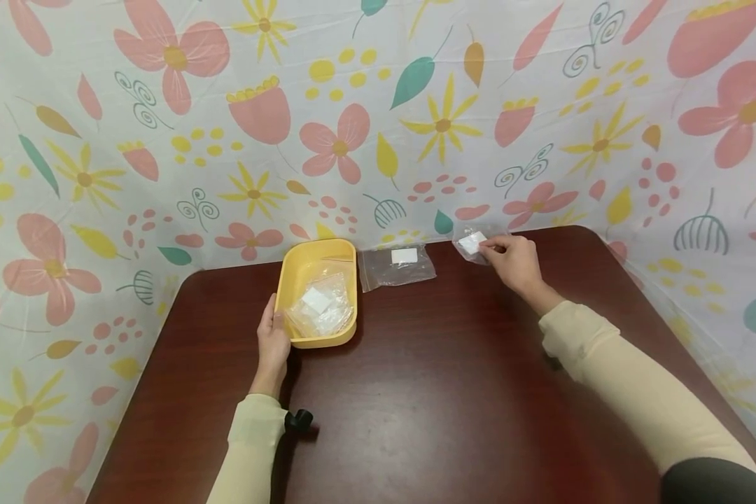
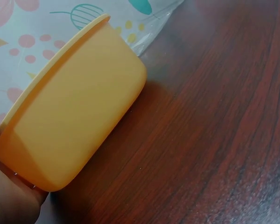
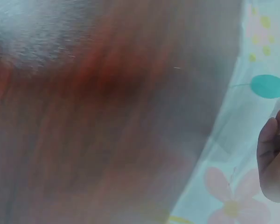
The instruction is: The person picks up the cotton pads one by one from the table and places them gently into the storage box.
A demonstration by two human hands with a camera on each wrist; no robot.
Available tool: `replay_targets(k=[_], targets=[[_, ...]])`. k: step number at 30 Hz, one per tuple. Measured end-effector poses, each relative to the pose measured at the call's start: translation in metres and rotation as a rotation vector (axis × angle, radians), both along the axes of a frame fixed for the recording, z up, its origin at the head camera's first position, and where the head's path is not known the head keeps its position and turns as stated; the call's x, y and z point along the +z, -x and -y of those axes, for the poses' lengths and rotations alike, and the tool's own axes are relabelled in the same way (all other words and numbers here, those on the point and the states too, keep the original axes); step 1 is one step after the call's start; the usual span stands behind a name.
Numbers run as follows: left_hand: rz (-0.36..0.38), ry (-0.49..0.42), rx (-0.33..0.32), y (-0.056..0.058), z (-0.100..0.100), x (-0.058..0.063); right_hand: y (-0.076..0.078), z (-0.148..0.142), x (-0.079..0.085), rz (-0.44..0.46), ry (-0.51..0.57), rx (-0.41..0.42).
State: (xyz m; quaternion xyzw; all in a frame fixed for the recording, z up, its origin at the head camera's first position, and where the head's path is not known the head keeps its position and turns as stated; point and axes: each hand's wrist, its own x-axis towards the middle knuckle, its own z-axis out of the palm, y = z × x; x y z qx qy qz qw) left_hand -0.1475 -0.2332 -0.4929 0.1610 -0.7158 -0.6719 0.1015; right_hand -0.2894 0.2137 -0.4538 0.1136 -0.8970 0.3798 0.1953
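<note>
A yellow plastic tub sits at the back left of the table, tilted in the left wrist view. My left hand grips it at its near left corner. Inside lie several clear plastic bags, one showing a white rectangle. At the table's back edge my right hand pinches a clear bag with a white piece in or on it. Between tub and right hand, another clear bag lies flat, a white rectangle at its top.
The dark red-brown wooden table has rounded back corners. A flower-printed cloth hangs behind it and along both sides. A black wrist device is strapped beside the left sleeve.
</note>
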Motion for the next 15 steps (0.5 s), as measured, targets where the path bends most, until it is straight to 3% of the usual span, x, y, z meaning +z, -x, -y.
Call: replay_targets(k=[15], targets=[[-0.001, -0.006, -0.002, 0.001, -0.001, -0.001, -0.013, 0.009, 0.052, -0.039, 0.067, 0.068]])
